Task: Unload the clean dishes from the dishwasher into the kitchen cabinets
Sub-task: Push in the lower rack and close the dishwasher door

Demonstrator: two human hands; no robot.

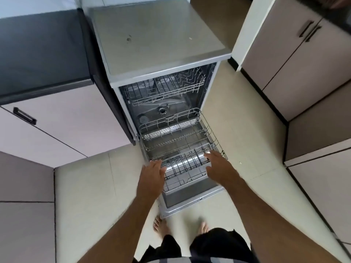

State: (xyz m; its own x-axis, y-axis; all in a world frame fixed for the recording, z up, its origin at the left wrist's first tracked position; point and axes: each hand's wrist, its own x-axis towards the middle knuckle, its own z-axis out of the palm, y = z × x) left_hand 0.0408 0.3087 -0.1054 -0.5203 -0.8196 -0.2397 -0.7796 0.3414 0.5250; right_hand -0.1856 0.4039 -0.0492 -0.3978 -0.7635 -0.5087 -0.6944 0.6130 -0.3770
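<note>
A silver dishwasher [157,44] stands open, its door [191,200] folded down flat. The lower wire rack [180,141] is pulled out over the door and holds no dishes that I can see. The upper rack [165,88] sits inside, also bare. My left hand [152,173] reaches to the rack's front left corner with its fingers straight, touching the wire edge. My right hand [218,164] hovers over the rack's front right part, fingers extended and spread, holding nothing.
Beige lower cabinets [303,59] with dark handles line the right side. A dark counter [43,50] and pale cabinet doors [62,120] stand at the left. My bare feet [161,224] are on the tiled floor just in front of the door.
</note>
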